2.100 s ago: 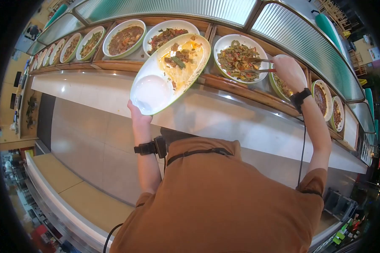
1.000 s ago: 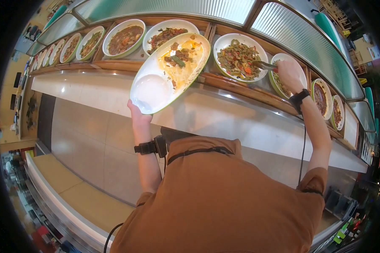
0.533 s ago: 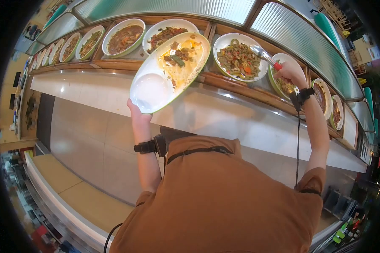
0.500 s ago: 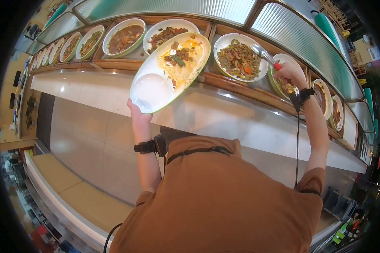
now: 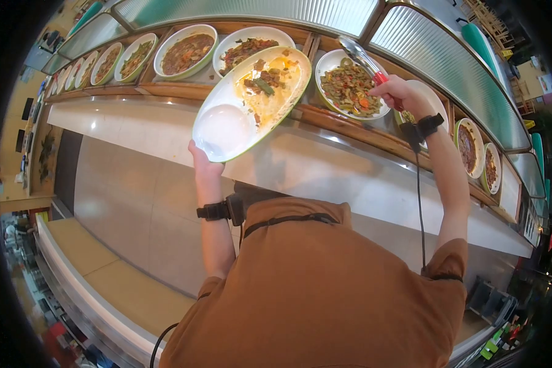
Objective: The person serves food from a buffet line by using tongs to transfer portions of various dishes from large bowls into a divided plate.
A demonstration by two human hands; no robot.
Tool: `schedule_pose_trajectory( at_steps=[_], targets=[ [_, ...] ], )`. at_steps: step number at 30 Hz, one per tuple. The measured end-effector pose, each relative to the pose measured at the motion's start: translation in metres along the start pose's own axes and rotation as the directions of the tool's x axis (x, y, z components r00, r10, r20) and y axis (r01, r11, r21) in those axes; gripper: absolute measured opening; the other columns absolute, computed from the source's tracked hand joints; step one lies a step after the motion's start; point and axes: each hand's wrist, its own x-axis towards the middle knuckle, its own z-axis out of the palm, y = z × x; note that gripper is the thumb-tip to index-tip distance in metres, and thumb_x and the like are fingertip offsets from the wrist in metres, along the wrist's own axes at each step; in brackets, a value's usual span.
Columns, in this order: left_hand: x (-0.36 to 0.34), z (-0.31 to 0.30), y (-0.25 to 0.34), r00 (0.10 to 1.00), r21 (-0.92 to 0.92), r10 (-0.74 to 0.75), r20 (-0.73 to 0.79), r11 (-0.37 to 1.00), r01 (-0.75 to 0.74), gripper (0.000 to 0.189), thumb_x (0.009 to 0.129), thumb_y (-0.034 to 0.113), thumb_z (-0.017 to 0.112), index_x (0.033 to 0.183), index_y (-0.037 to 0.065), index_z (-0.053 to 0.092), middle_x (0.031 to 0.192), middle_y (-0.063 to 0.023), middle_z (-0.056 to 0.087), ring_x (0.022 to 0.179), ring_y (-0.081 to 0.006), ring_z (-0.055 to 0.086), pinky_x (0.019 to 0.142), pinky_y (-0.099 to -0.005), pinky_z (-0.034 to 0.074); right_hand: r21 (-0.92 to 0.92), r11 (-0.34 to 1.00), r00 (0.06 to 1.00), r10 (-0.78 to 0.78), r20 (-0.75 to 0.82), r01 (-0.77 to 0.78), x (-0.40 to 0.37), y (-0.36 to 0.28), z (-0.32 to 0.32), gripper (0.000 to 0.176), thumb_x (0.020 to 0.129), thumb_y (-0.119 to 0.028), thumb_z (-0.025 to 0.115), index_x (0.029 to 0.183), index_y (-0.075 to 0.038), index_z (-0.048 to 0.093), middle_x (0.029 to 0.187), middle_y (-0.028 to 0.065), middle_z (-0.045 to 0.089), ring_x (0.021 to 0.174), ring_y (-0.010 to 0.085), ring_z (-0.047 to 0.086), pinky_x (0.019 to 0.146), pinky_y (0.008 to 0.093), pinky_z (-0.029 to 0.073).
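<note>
My left hand (image 5: 206, 161) grips the lower end of a white oval dish (image 5: 227, 132) with a green rim. Oily sauce and a few bits of food lie at the dish's upper part, and it is tilted over the counter edge. My right hand (image 5: 403, 97) is closed on the red handle of metal tongs (image 5: 360, 56), whose head points up and left. Beneath the tongs sits a bowl of chopped green vegetables with red and orange pieces (image 5: 349, 88). Another white bowl (image 5: 426, 92) is partly hidden behind my right hand and wrist.
A row of food dishes (image 5: 186, 54) runs along a wooden ledge (image 5: 172, 91), with more dishes (image 5: 469, 147) at the right. Ribbed glass panels (image 5: 257, 15) stand behind it. A pale counter strip (image 5: 325, 159) runs in front, and a tan-topped counter (image 5: 116, 264) is at lower left.
My right hand has moved left and up with the tongs, whose head has lifted from the vegetable bowl toward the glass. The oval dish in my left hand has shifted slightly right.
</note>
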Motion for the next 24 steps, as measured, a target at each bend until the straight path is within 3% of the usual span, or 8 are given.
schedule_pose_trajectory(
  at_steps=[2,4,7,12,13,16,19,24],
  targets=[
    [0.000,-0.001,-0.001,1.000,0.019,0.023,-0.019,1.000,-0.022,0.054,0.097,0.044,0.027,0.133,0.010,0.048,0.136,-0.0093,0.051,0.124,-0.0288,0.049,0.102,-0.0461,0.042,0.003,0.996,0.993,-0.087,0.074,0.087,0.003,-0.013,0.018,0.031,0.077,-0.012,0.072,0.062,-0.012,0.046,0.049,-0.0022,0.042,0.036,0.0084,0.037,0.035,0.0253,0.023],
    [-0.036,0.048,0.027,0.983,-0.151,-0.112,-0.147,0.984,0.089,0.054,0.098,0.045,0.026,0.134,0.010,0.047,0.138,-0.0096,0.049,0.125,-0.0293,0.047,0.104,-0.0469,0.040,-0.012,0.993,0.986,-0.114,0.118,0.116,0.023,-0.015,0.026,0.032,0.077,-0.013,0.073,0.061,-0.012,0.045,0.049,-0.0024,0.041,0.036,0.0082,0.037,0.035,0.0250,0.023],
    [-0.026,0.039,0.025,0.990,-0.216,-0.138,-0.043,0.968,0.126,0.055,0.098,0.045,0.027,0.135,0.010,0.046,0.139,-0.0098,0.049,0.126,-0.0299,0.047,0.104,-0.0481,0.040,-0.150,0.976,0.983,-0.141,0.120,0.158,0.015,-0.037,0.057,0.026,0.075,-0.012,0.073,0.064,-0.010,0.049,0.050,-0.0008,0.045,0.037,0.0082,0.039,0.035,0.0250,0.025],
    [-0.029,0.039,0.023,0.989,-0.221,-0.140,-0.051,0.967,0.125,0.056,0.098,0.046,0.024,0.136,0.010,0.045,0.139,-0.0102,0.049,0.126,-0.0305,0.047,0.104,-0.0487,0.040,-0.407,0.897,0.984,-0.142,0.107,0.174,0.024,-0.058,0.096,0.020,0.070,-0.013,0.074,0.064,-0.005,0.055,0.051,0.0010,0.048,0.038,0.0093,0.042,0.035,0.0263,0.028],
    [-0.030,0.043,0.025,0.989,-0.211,-0.137,-0.061,0.970,0.121,0.057,0.098,0.046,0.024,0.137,0.010,0.045,0.139,-0.0102,0.048,0.126,-0.0306,0.047,0.104,-0.0487,0.040,-0.452,0.868,0.978,-0.177,0.106,0.206,0.025,-0.061,0.100,0.016,0.070,-0.012,0.068,0.068,0.002,0.062,0.052,0.0065,0.052,0.042,0.0165,0.051,0.038,0.0308,0.037],
    [-0.033,0.047,0.027,0.986,-0.223,-0.150,-0.072,0.966,0.131,0.056,0.097,0.047,0.026,0.134,0.012,0.048,0.136,-0.0089,0.052,0.124,-0.0296,0.050,0.103,-0.0481,0.041,-0.820,0.559,0.961,-0.273,-0.042,0.123,0.025,-0.073,0.118,0.012,0.072,-0.009,0.065,0.076,0.002,0.066,0.061,0.0131,0.061,0.056,0.0249,0.063,0.049,0.0367,0.047],
    [-0.026,0.041,0.023,0.988,-0.215,-0.141,-0.058,0.969,0.125,0.058,0.097,0.048,0.024,0.136,0.012,0.046,0.138,-0.0090,0.050,0.125,-0.0302,0.049,0.103,-0.0484,0.041,-0.931,0.324,0.826,-0.562,-0.048,0.167,0.018,-0.066,0.125,0.014,0.074,-0.008,0.063,0.084,-0.002,0.070,0.071,0.0168,0.066,0.071,0.0307,0.067,0.062,0.0408,0.052],
    [-0.022,0.038,0.019,0.984,-0.215,-0.144,-0.105,0.969,0.119,0.058,0.097,0.047,0.022,0.137,0.012,0.046,0.137,-0.0094,0.051,0.125,-0.0303,0.049,0.103,-0.0486,0.041,-0.972,0.164,0.767,-0.641,0.023,0.166,0.007,-0.067,0.129,0.013,0.078,-0.008,0.061,0.087,-0.006,0.071,0.076,0.0160,0.067,0.073,0.0320,0.067,0.064,0.0415,0.053]
  ],
)
